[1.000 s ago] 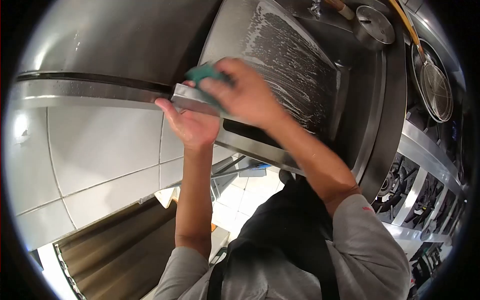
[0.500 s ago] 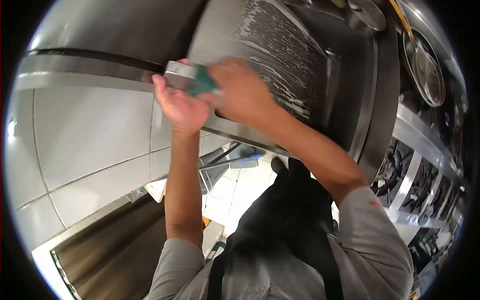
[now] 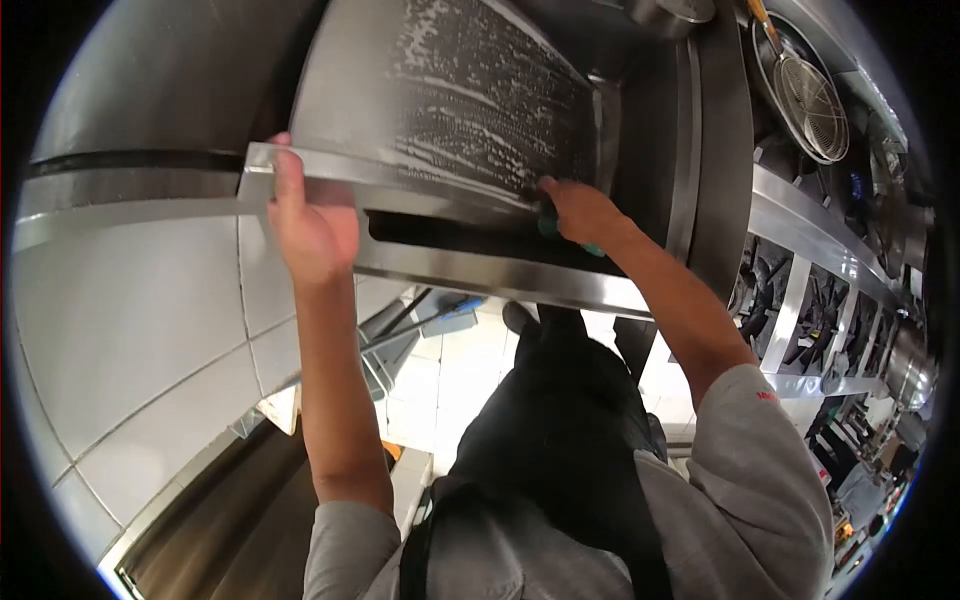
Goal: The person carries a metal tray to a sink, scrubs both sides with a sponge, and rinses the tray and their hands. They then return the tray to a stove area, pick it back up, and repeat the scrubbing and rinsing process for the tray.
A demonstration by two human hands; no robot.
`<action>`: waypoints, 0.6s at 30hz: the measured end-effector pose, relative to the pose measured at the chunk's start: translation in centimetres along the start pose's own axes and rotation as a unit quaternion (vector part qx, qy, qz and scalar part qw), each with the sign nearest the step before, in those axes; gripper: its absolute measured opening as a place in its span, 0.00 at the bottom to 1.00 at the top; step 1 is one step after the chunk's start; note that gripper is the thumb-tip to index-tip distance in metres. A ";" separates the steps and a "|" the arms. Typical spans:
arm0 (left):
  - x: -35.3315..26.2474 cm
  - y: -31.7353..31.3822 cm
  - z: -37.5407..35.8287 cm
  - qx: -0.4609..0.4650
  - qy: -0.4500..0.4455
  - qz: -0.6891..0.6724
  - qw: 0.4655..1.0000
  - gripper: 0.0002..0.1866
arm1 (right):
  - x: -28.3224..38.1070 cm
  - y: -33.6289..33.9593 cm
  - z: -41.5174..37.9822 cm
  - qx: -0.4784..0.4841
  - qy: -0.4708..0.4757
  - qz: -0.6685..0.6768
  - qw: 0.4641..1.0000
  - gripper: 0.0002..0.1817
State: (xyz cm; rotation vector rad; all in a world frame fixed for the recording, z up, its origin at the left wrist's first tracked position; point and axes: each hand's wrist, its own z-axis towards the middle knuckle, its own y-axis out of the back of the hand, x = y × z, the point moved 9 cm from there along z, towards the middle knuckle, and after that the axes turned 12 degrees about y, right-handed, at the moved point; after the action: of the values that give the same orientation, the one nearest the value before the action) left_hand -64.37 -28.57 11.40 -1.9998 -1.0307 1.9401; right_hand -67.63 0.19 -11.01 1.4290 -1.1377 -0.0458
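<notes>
A stainless steel panel point(image 3: 347, 90) lies tilted over the sink, with white suds streaked across its right part. My left hand point(image 3: 318, 225) is closed around the panel's near left corner, the thumb over the folded edge. At the right end of that same near edge, my right hand point(image 3: 590, 212) grips a green scouring pad point(image 3: 548, 224). The pad is mostly covered by the fingers and seems to press against the panel's edge. Below the panel, the front rim of the sink point(image 3: 480, 275) runs across, with a dark gap between them.
A metal pot point(image 3: 668, 15) stands at the sink's far right. To the right a mesh skimmer point(image 3: 810, 100) rests over a pan beside a stove with burner grates point(image 3: 775, 300). White tiles point(image 3: 130, 310) are at the left. A dustpan point(image 3: 448, 318) is on the floor.
My right hand has moved right with the scouring pad, away from my left hand to the other end of the panel's edge. The near edge now shows along its length.
</notes>
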 end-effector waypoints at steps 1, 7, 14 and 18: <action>-0.2 0.3 0.1 -0.037 -0.006 0.015 0.999 0.14 | 0.6 2.7 0.9 -0.029 -0.016 0.058 0.998 0.32; 0.5 1.5 -0.1 -0.069 0.001 0.013 0.998 0.15 | 18.2 15.5 8.3 -0.377 0.172 0.275 0.868 0.35; 0.6 1.2 0.4 -0.027 0.026 -0.014 0.999 0.17 | -6.7 -1.5 6.1 -0.399 -0.146 0.303 0.853 0.20; 0.6 1.3 0.6 -0.031 0.013 0.005 0.999 0.16 | -18.2 -13.2 5.0 -0.109 -0.285 0.021 0.952 0.16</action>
State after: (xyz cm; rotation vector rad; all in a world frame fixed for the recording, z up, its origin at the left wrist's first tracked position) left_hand -64.54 -29.42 10.13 -2.0601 -1.0898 1.9036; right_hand -72.33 4.96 -33.03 1.2208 -1.5752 -0.5700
